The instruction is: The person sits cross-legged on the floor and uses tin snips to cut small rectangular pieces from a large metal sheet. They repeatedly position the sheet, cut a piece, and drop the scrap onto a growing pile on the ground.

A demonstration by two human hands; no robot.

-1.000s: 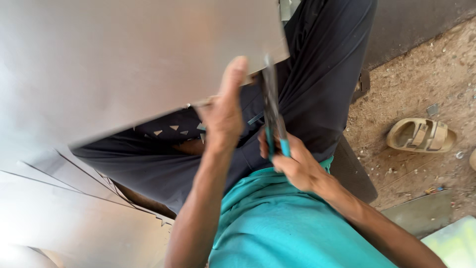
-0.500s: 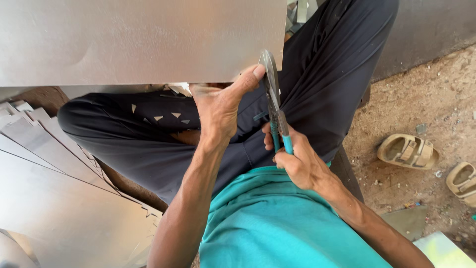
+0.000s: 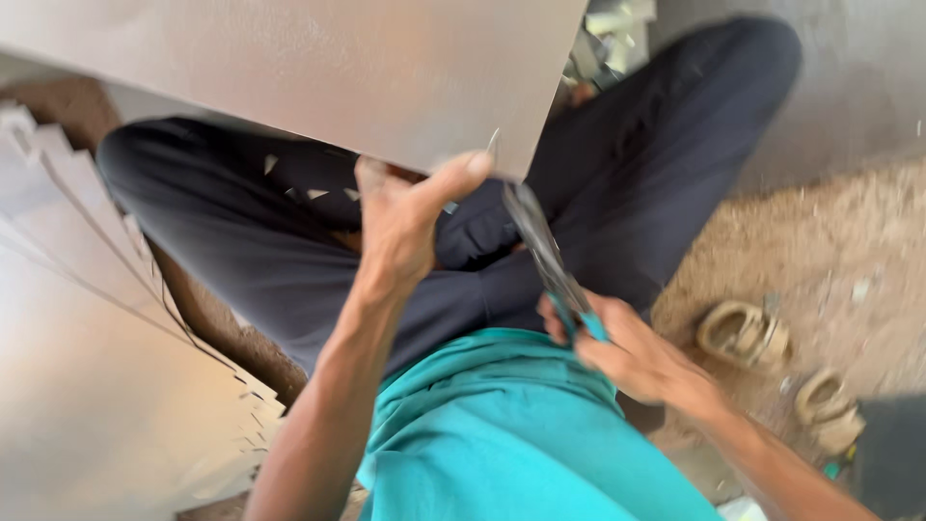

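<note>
A large grey metal sheet (image 3: 318,68) fills the top of the head view, over my lap. My left hand (image 3: 400,222) grips its lower edge, thumb along the edge near the corner. My right hand (image 3: 627,352) is shut on the teal handles of metal shears (image 3: 545,256). The shear blades point up at the sheet's lower right corner, where a thin sliver sticks up. Small triangular metal offcuts (image 3: 313,193) lie on my dark trousers.
A stack of cut metal sheets (image 3: 106,367) leans at the left. Two tan sandals (image 3: 743,333) lie on the sandy ground at the right. A grey wall (image 3: 849,77) rises at the upper right.
The sheet has turned and shifted, so its corner now sits at the shear blades. My left hand has moved along the edge. The view has swung and blurred.
</note>
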